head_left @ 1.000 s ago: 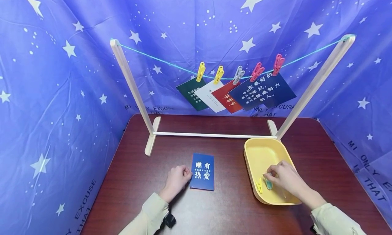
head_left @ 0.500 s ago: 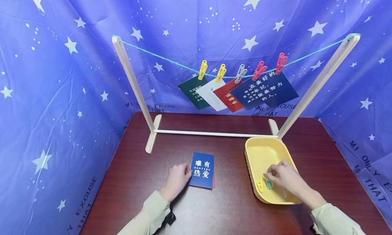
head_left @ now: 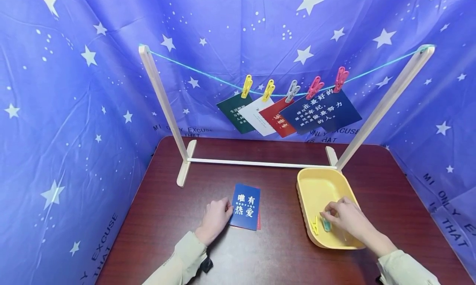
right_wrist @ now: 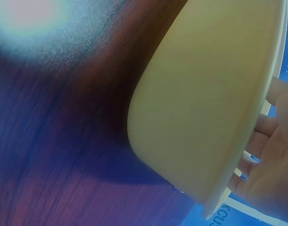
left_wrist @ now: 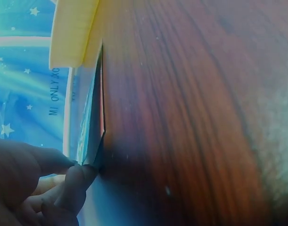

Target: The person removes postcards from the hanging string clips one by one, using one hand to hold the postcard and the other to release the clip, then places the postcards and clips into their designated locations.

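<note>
Two items are in hand. Our left hand [head_left: 215,215] pinches the left edge of the blue card [head_left: 246,205], lifting it off a red card on the counter [head_left: 260,256]: thin, light, bendable, best gripped by its edge. Our right hand [head_left: 343,217], inside the yellow tray [head_left: 317,181], pinches a small, rigid teal clothespin [head_left: 326,224].

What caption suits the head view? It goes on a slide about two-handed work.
Left hand lifts the blue card's edge while right hand reaches for a teal clothespin in the yellow tray.
</note>
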A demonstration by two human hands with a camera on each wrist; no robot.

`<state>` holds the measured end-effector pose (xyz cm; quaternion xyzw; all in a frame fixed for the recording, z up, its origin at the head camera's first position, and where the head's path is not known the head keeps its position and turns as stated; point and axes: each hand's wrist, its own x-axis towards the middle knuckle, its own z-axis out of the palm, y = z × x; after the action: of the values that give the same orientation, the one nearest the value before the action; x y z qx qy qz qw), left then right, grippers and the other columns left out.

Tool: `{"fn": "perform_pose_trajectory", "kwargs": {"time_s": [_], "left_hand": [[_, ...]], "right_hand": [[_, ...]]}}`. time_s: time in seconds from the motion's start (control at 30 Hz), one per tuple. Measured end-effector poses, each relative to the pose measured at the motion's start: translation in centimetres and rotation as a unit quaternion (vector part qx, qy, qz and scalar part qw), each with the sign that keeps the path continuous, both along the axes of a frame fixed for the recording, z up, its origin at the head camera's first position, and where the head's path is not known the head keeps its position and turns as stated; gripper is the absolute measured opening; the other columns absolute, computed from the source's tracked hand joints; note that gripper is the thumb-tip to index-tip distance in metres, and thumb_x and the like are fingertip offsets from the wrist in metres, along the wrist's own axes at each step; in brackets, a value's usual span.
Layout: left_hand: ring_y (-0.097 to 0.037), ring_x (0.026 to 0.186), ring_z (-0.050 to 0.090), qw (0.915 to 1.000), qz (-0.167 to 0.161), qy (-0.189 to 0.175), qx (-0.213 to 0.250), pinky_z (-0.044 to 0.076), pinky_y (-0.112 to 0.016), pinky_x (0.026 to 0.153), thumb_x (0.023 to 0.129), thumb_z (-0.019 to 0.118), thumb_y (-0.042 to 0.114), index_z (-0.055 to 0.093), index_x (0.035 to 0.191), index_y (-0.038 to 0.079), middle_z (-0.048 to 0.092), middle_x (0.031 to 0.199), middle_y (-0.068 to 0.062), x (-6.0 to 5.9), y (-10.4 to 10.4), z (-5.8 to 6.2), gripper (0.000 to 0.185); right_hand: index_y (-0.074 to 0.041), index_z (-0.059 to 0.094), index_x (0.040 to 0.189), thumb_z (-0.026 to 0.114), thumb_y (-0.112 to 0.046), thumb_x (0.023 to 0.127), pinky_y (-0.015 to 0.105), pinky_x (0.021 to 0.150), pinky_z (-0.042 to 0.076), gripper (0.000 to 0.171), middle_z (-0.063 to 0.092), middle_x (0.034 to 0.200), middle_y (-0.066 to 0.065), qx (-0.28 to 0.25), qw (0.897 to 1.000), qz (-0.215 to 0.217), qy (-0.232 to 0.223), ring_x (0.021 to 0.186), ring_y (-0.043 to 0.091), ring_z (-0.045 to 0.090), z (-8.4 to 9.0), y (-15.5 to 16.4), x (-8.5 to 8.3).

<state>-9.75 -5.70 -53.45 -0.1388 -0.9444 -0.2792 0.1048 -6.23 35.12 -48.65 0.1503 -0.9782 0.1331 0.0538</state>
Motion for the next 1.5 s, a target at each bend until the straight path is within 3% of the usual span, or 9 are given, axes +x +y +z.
{"fn": "perform_pose_trajectory", "kwargs": {"time_s": [0.17,0.4,0.7,1.0,1.23,1.5], "left_hand": [[-0.018,0.055,0.061,0.9997,0.007,-0.019,0.015,0.046,-0.032,0.051,0.086,0.080,0.013,0.061,0.070,0.018,0.063,0.062,0.004,-0.03,-0.11,0.00,0.025],[-0.008,0.048,0.055,0.9978,-0.008,-0.049,0.044,0.048,-0.030,0.053,0.085,0.074,0.008,0.062,0.070,0.017,0.059,0.055,0.009,0.05,-0.36,0.04,0.021],[-0.014,0.058,0.060,0.9994,0.001,-0.025,0.023,0.047,-0.031,0.053,0.087,0.075,0.010,0.072,0.080,0.012,0.063,0.066,0.006,-0.33,-0.40,-0.26,0.007],[-0.016,0.072,0.066,0.9990,-0.012,-0.037,0.024,0.055,-0.035,0.062,0.090,0.076,0.013,0.077,0.095,0.009,0.067,0.081,0.003,-0.63,-0.10,-0.33,0.007],[-0.017,0.072,0.066,0.9989,-0.014,-0.040,0.020,0.054,-0.036,0.061,0.090,0.076,0.015,0.078,0.098,0.009,0.067,0.082,0.003,-0.69,0.05,-0.22,0.010],[-0.015,0.072,0.065,0.9987,-0.017,-0.046,0.012,0.053,-0.035,0.061,0.091,0.075,0.016,0.078,0.097,0.010,0.066,0.081,0.005,-0.78,0.06,-0.07,0.009]], "right_hand": [[-0.021,0.071,0.078,0.086,-0.022,0.083,0.030,0.061,0.040,0.017,0.054,0.067,-0.018,-0.001,1.000,0.000,0.013,0.073,0.011,0.045,-0.13,0.03,0.02],[-0.020,0.071,0.079,0.086,-0.022,0.084,0.030,0.062,0.041,0.016,0.054,0.068,-0.017,0.000,1.000,-0.003,0.002,0.074,0.012,0.046,-0.11,0.00,-0.05],[-0.020,0.071,0.077,0.085,-0.024,0.085,0.033,0.065,0.042,0.017,0.056,0.066,-0.017,0.011,1.000,-0.007,-0.008,0.074,0.014,0.047,-0.10,0.01,0.04],[-0.020,0.069,0.074,0.083,-0.027,0.086,0.041,0.068,0.044,0.020,0.066,0.068,-0.014,0.020,0.998,-0.028,-0.044,0.072,0.017,0.050,-0.15,0.16,0.19],[-0.020,0.066,0.074,0.083,-0.028,0.087,0.040,0.061,0.045,0.023,0.058,0.061,-0.013,0.019,0.995,-0.051,-0.084,0.073,0.019,0.051,-0.10,0.09,0.02],[-0.019,0.062,0.072,0.083,-0.028,0.086,0.036,0.061,0.040,0.027,0.051,0.055,-0.014,0.030,0.994,-0.040,-0.093,0.068,0.017,0.047,-0.26,-0.26,0.03]]}}
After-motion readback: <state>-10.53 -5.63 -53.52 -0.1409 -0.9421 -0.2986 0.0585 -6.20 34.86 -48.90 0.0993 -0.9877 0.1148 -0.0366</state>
